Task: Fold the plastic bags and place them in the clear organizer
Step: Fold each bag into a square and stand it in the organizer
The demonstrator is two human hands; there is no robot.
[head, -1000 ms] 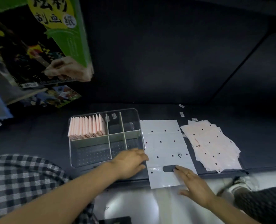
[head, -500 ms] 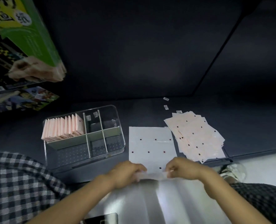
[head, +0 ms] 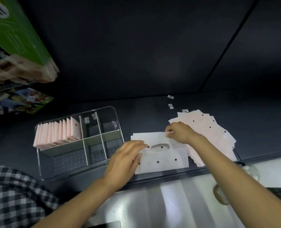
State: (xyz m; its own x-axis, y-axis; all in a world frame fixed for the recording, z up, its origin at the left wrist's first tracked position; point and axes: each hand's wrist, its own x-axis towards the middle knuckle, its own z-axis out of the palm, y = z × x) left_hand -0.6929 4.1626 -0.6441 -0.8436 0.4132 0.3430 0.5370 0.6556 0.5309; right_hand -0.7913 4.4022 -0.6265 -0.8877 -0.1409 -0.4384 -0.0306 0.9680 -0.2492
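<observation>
A dark, matte shelf [head: 152,111] backed by dark panels carries everything here, its front edge running just above a pale glossy floor. At far left a green box [head: 16,30] leans into view; it bears a round yellow label with characters too cropped and blurred to read, and the printed packs below it are equally illegible. Next comes the clear organizer [head: 113,111], divided into compartments: its rear-left compartment holds a row of folded pink bags [head: 57,134] standing on edge, while the other compartments look empty apart from small stickers on the dividers, too small to make out. Just beside the organizer's right wall lies the plastic bag [head: 166,155] being worked, white with dark dots, its near half already doubled over so the handle cut-out sits mid-sheet. The left hand [head: 125,160] rests flat on the bag's left edge, fingers spread and gripping nothing, pinning it down. The right hand [head: 180,132] has thumb and forefinger pinched together on the bag's far top edge. The first fold seems under way; the next move likely calls for aligning edges and creasing before folding narrower. At right, touching the bag, sprawls the loose pile of unfolded bags [head: 210,129], with three tiny labels [head: 170,106] beyond, unreadable.
</observation>
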